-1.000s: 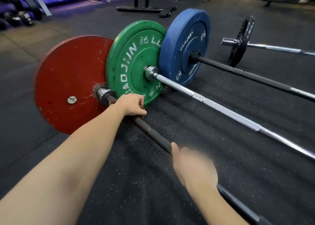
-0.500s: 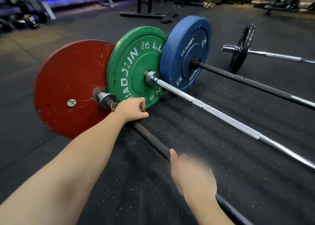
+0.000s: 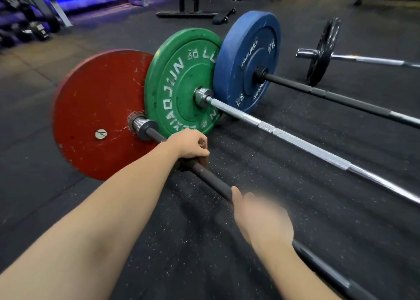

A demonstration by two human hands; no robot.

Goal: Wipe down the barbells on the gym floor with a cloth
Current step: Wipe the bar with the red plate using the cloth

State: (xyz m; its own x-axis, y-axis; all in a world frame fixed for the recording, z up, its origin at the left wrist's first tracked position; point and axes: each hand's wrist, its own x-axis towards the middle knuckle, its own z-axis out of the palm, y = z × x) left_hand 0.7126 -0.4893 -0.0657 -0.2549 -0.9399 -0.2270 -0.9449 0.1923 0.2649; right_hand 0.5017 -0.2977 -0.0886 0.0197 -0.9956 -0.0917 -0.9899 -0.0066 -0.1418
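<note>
Gym floor (image 3: 341, 231): my left hand (image 3: 189, 148) curls round nearest barbell (image 3: 211, 179); right hand (image 3: 261, 220) blurred, can't tell. Approx. 3 other barbells (image 3: 306, 145) left, I judge.

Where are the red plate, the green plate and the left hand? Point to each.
Red plate (image 3: 91, 109): head view, scuffed face left of the hub.
Green plate (image 3: 181, 77): head view, face above the hub.
Left hand (image 3: 189, 146): head view, back of the hand, gripping the bar (image 3: 211, 181).

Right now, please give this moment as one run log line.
left hand grips black bar near red plate | right hand on black bar, blurred | silver bar untouched
</note>
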